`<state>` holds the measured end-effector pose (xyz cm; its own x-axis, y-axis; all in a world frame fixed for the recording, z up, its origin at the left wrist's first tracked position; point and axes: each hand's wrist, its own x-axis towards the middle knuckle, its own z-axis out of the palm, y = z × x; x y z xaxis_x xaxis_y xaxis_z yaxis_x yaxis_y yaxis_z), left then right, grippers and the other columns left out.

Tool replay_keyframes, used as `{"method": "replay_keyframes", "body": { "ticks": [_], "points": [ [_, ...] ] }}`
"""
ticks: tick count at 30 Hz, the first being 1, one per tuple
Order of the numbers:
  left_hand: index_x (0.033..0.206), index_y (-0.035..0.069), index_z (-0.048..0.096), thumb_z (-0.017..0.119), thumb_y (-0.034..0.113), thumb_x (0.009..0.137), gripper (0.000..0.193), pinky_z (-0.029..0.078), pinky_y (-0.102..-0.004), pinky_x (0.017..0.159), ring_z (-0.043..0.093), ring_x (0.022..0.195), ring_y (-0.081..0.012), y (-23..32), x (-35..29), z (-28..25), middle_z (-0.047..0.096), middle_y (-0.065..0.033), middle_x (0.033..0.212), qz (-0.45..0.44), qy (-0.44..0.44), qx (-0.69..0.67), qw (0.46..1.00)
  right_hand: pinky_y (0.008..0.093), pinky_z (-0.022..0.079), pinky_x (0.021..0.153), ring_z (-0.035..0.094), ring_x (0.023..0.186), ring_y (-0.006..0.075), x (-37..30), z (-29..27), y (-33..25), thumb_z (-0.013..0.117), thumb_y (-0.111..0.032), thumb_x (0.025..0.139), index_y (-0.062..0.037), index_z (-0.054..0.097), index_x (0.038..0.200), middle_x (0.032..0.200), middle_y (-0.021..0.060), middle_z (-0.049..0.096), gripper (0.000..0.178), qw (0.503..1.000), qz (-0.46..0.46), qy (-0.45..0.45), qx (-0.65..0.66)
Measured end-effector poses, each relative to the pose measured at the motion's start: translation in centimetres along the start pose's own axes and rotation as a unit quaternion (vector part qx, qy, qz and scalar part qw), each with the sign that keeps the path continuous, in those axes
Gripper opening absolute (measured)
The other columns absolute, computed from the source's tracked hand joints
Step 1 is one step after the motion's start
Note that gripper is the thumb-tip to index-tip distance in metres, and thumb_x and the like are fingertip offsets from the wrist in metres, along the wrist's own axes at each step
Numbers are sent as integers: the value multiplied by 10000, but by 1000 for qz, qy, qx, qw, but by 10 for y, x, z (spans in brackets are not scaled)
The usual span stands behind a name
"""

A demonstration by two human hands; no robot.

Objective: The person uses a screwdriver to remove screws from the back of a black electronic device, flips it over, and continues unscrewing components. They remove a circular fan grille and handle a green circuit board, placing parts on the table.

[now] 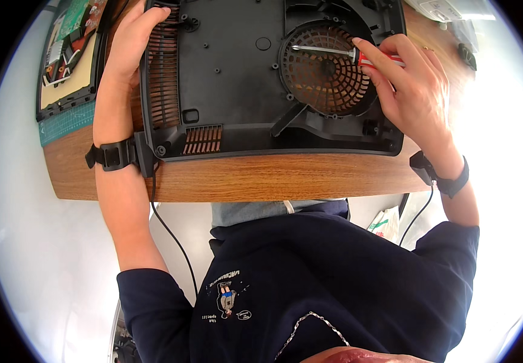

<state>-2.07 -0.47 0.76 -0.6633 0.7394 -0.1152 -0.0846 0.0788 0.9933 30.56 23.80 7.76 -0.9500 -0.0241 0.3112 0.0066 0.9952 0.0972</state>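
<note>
Housing: blk, on desk, 12 o'clk.
R hand grip: closed rnd screwdriver, tip twd 9 o'clk.
L hand grip: thumb on edge, 10 o'clk; fingers hidden, can't tell closure.

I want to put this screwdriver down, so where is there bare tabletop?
A bare strip of tabletop runs between the black housing and the tabletop's front edge. Another patch lies between the green mat and your left forearm. The far left corner is crowded with circuit boards; the housing fills the middle.
</note>
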Motion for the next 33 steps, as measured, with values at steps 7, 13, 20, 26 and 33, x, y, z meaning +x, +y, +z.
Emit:
{"method": "replay_keyframes", "body": {
  "ticks": [7,13,20,26,33],
  "points": [
    [1369,-1,566,505,61,948,430,484,-321,904,610,1013,-165,-8,1,-6,648,-64,1172,-1,-4,-20,1000,325,473,704,614,791,168,0,2,-1,776,-186,859,-203,762,1182,900,-17,592,324,1000,0,-1,-1],
    [1374,-3,552,499,71,954,430,478,-334,924,604,1025,-171,0,-2,9,644,-65,1172,12,6,-8,1000,329,471,707,609,780,175,-1,2,-2,772,-159,861,-192,756,1209,917,-6,596,349,1000,2,-7,0],
    [1365,-12,547,487,61,955,421,483,-339,918,615,1011,-177,2,0,1,648,-76,1161,-2,-33,-18,999,336,466,716,597,753,198,-1,1,-2,748,-108,880,-175,735,1268,952,12,610,394,1000,-2,-23,11],
    [1361,-12,553,495,54,951,419,488,-337,897,620,1001,-176,-1,-1,8,649,-71,1149,9,-2,-33,999,342,466,716,595,754,208,0,-3,-6,737,-101,886,-177,727,1283,951,22,607,404,999,3,-37,7],
    [1344,-17,569,511,49,951,403,484,-336,914,618,1028,-173,-9,3,-4,652,-68,1174,18,-9,4,1000,358,477,702,589,744,229,11,-9,-9,731,-111,900,-154,738,1260,928,33,594,363,995,37,-74,61]
  ]
}}
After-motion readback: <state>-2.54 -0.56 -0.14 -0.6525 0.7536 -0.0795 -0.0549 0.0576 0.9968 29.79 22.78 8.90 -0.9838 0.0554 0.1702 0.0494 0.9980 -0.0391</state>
